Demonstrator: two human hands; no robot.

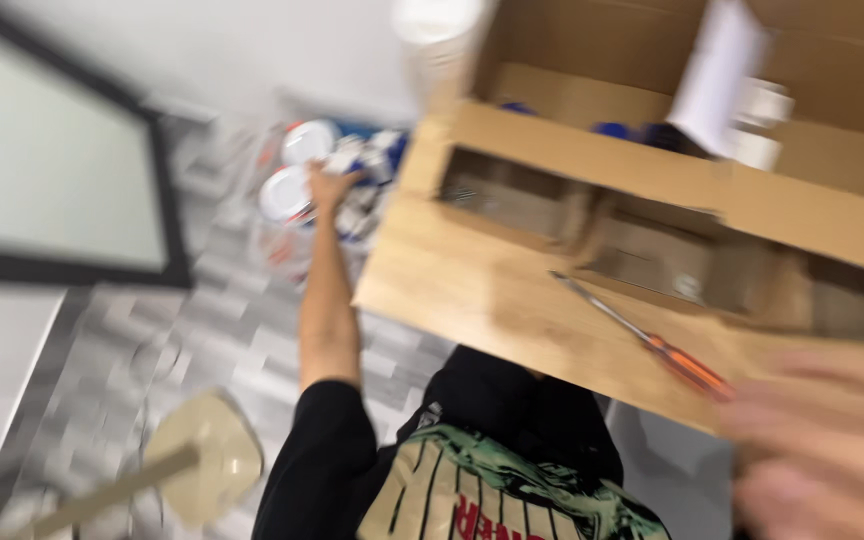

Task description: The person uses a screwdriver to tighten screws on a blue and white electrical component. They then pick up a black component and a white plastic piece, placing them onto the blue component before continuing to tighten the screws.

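The picture is motion-blurred. My left hand [327,186] reaches down to the floor beside the wooden table [452,285], into a pile of white, round, lidded containers [287,192] and blue-and-white packets. Its fingers seem closed on one item, but blur hides which. My right hand [822,440] is a blur at the lower right over the table's near edge, fingers spread, holding nothing I can make out. An orange-handled screwdriver [652,340] lies on the table just left of that hand.
An open cardboard box [672,170] with dividers stands on the table, white items inside. A black-framed panel [52,170] leans at the left. A beige broom-like tool [192,460] lies on the grey tiled floor.
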